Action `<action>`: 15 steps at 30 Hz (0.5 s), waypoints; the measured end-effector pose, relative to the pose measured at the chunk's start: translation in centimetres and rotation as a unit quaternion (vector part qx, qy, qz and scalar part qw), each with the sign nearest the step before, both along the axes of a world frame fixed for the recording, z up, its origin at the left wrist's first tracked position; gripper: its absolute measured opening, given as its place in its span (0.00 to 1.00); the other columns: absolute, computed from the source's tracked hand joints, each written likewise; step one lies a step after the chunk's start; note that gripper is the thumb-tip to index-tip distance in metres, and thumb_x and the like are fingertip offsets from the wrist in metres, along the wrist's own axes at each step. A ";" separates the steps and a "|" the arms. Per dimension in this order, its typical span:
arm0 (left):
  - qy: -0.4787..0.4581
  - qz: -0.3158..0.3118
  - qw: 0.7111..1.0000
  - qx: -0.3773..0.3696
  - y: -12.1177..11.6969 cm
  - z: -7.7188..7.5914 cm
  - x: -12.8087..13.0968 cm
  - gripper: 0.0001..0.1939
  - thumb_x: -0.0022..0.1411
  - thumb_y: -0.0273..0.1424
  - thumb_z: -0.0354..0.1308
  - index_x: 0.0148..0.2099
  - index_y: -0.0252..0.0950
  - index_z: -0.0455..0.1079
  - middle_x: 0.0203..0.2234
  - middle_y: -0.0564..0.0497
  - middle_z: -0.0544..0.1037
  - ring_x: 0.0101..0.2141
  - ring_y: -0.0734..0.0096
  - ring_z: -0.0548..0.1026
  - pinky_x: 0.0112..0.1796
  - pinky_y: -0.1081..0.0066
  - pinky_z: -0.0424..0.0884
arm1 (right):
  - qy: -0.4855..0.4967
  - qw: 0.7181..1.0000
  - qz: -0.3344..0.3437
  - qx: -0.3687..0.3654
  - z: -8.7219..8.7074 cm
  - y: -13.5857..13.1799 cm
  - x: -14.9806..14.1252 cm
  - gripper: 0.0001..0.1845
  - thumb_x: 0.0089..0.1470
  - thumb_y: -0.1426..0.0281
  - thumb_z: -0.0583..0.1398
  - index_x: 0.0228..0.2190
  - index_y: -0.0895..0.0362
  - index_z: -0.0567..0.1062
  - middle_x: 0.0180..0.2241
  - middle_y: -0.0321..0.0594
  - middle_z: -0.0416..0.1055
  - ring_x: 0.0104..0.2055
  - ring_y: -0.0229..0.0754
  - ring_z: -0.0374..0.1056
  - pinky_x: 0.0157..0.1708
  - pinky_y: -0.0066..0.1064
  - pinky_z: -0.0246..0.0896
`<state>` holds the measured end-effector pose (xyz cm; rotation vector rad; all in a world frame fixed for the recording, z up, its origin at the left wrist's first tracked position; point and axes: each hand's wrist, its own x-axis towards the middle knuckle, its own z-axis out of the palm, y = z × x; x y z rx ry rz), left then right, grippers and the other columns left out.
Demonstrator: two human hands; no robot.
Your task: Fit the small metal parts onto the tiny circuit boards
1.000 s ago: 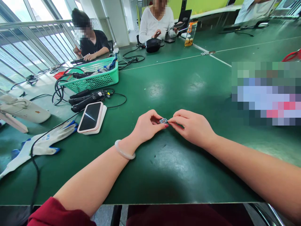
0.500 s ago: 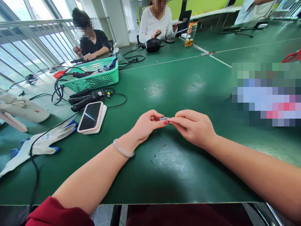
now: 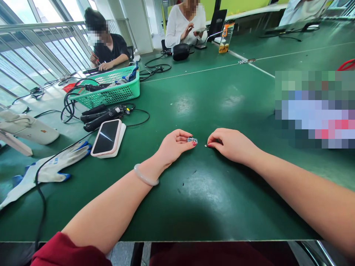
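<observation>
My left hand (image 3: 174,146) rests on the green table (image 3: 199,192) and pinches a small blue-and-silver circuit part (image 3: 192,140) between thumb and fingertips. A pale bangle (image 3: 146,177) circles that wrist. My right hand (image 3: 231,145) lies a short way to the right, its fingers curled and pinched on a tiny metal piece (image 3: 206,146) at the fingertips; it is too small to name. A narrow gap of bare table separates the two hands.
A phone (image 3: 107,137) on a white pad lies to the left, beside black tools (image 3: 102,114) with cables and a green basket (image 3: 111,90). White-and-blue gloves (image 3: 50,168) lie at far left. Two people sit at the far end. A blurred patch covers the right side.
My hands were joined over the small part; now the right hand has drawn away to the right with a tiny piece. The left hand keeps the part and has barely moved.
</observation>
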<state>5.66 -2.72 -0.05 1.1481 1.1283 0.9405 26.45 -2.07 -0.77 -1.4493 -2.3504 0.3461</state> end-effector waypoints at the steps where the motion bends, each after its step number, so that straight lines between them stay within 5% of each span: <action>1: 0.005 -0.003 1.000 0.000 0.0 0.0 0.0 0.16 0.45 0.21 0.67 0.38 0.31 0.69 0.27 0.52 0.76 0.31 0.77 0.75 0.44 0.64 0.71 | 0.002 1.000 -0.001 -0.002 0.0 -0.1 -0.1 0.08 0.53 0.71 0.58 0.25 0.54 0.77 0.30 0.36 0.75 0.32 0.39 0.69 0.32 0.31 0.61; 5: 0.020 -0.029 0.999 -0.001 0.0 0.2 0.0 0.19 0.46 0.19 0.66 0.43 0.32 0.71 0.30 0.52 0.77 0.31 0.77 0.75 0.46 0.64 0.70 | 0.013 1.000 -0.001 -0.004 0.0 -0.1 -0.4 0.08 0.53 0.70 0.58 0.26 0.54 0.77 0.29 0.37 0.75 0.31 0.39 0.69 0.32 0.31 0.61; 15: 0.021 -0.048 0.999 0.002 0.0 0.2 0.0 0.15 0.46 0.20 0.66 0.39 0.31 0.72 0.30 0.51 0.78 0.32 0.75 0.76 0.47 0.62 0.71 | 0.038 0.999 -0.010 -0.004 -0.3 0.3 -0.1 0.07 0.51 0.69 0.60 0.24 0.54 0.76 0.26 0.36 0.72 0.28 0.38 0.66 0.30 0.31 0.60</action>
